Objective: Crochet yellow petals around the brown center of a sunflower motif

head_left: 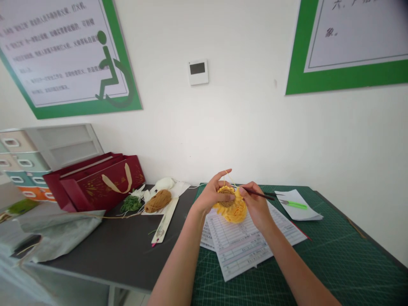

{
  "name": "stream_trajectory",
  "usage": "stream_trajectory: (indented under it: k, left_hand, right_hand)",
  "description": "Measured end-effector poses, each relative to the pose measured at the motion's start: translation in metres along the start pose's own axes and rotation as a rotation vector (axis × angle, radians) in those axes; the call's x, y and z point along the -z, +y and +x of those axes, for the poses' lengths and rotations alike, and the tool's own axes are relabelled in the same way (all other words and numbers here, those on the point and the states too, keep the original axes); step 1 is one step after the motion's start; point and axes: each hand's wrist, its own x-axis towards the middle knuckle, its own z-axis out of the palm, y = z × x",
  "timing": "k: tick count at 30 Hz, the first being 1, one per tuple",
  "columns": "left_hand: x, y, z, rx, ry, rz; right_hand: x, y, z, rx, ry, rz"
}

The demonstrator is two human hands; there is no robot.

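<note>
A round crochet piece (pixel 227 196) with a brown centre and a yellow ruffled edge is pinched in my left hand (pixel 209 196). Yellow yarn loops over the raised index finger of that hand. My right hand (pixel 257 205) grips a crochet hook (pixel 259 194) with a dark handle, its tip at the piece's yellow edge. Right below the piece is a ball of yellow yarn (pixel 236 212), partly covered by it, over printed sheets (pixel 242 242). The hook's very tip is too small to make out.
A green cutting mat (pixel 334 255) lies under the sheets. At right, a light-green cutter (pixel 296 205) rests on white paper (pixel 302 216). Leftward are brown yarn (pixel 158 201), green yarn (pixel 131 204), a paper strip (pixel 165 223), a dark red gift bag (pixel 98 182) and drawers (pixel 27 163).
</note>
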Motion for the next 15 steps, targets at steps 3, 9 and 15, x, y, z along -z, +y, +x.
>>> stream_trajectory:
  k: [3,9,15]
  left_hand:
    - [0.007,-0.015,0.004,0.046,-0.056,-0.032]
    - [0.019,-0.041,0.0,0.113,-0.092,-0.085]
    - [0.026,-0.046,0.001,0.127,-0.164,-0.097]
  right_hand:
    - [0.005,0.01,-0.005,-0.027,-0.006,0.0]
    - [0.005,0.021,-0.008,-0.08,-0.03,-0.044]
    - [0.009,0.021,-0.005,-0.099,-0.097,-0.085]
